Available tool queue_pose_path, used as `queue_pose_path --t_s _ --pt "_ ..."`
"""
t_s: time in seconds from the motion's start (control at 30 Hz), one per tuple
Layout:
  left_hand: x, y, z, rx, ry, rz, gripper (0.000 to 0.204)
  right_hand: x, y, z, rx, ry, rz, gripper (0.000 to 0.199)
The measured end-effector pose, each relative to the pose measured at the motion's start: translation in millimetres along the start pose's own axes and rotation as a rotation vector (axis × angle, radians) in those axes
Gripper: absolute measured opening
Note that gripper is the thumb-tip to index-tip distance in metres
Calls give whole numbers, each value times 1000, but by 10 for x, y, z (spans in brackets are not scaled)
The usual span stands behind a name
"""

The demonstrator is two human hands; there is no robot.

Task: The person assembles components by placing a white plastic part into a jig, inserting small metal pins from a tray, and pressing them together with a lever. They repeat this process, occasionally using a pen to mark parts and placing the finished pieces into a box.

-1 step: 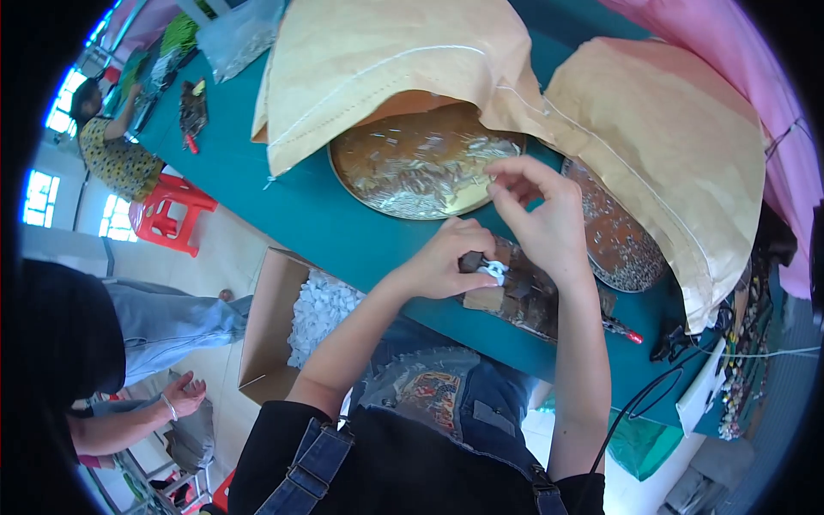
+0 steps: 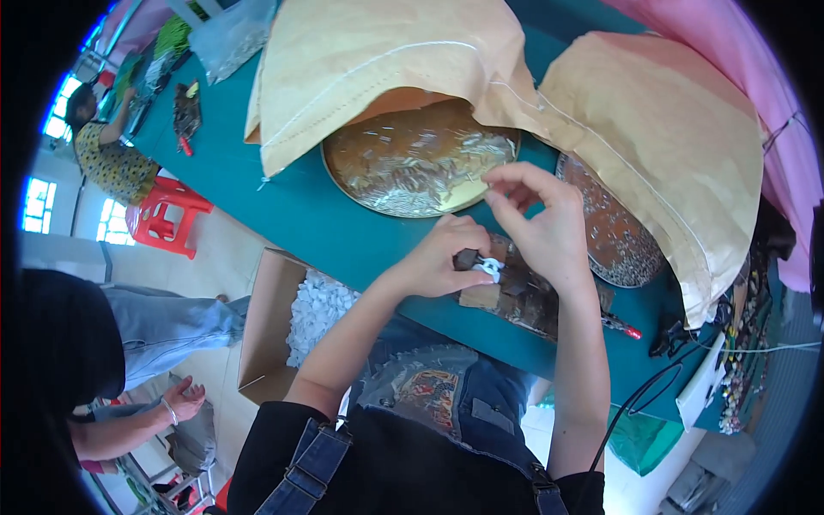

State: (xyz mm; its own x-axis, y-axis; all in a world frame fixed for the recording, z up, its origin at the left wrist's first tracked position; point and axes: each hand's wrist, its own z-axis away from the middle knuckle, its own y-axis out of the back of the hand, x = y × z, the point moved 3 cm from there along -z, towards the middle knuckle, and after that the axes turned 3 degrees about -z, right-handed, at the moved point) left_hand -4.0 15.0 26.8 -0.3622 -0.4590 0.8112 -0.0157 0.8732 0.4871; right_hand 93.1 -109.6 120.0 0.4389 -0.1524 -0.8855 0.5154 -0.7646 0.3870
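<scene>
The left hand is closed around a small white part with a dark piece beside it, pinched at the fingertips just above the near edge of the teal table. The right hand is raised just beside and above it, its fingers curled and its thumb and forefinger drawn narrowly together near the top; whether anything is pinched there cannot be told. The white part is too small for its long axis to be read with certainty; it appears to lie roughly across, its free end turned toward the right hand.

Directly under the hands a brown wooden block is seen lying on the table, with a red-tipped tool just to its right. Beyond the hands a round golden tray of small shiny pieces is partly covered by a tan sack. A second tray of dark pieces is tucked under another tan sack on the right.

Below the table edge, on the left, an open cardboard box filled with white parts is seen. A red stool stands further left, and a seated person is at the far end of the table. Another person's hand shows at lower left.
</scene>
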Motion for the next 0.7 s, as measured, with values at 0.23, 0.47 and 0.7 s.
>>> queue_pose_path --t_s 0.23,0.47,0.7 --pt "8 -15 -47 -44 23 0 26 127 187 669 40 -20 74 10" --pt "26 -8 -62 -64 46 -9 23 139 155 879 64 2 310 10" --pt "20 18 -80 -52 26 -32 23 112 107 897 72 35 400 8"
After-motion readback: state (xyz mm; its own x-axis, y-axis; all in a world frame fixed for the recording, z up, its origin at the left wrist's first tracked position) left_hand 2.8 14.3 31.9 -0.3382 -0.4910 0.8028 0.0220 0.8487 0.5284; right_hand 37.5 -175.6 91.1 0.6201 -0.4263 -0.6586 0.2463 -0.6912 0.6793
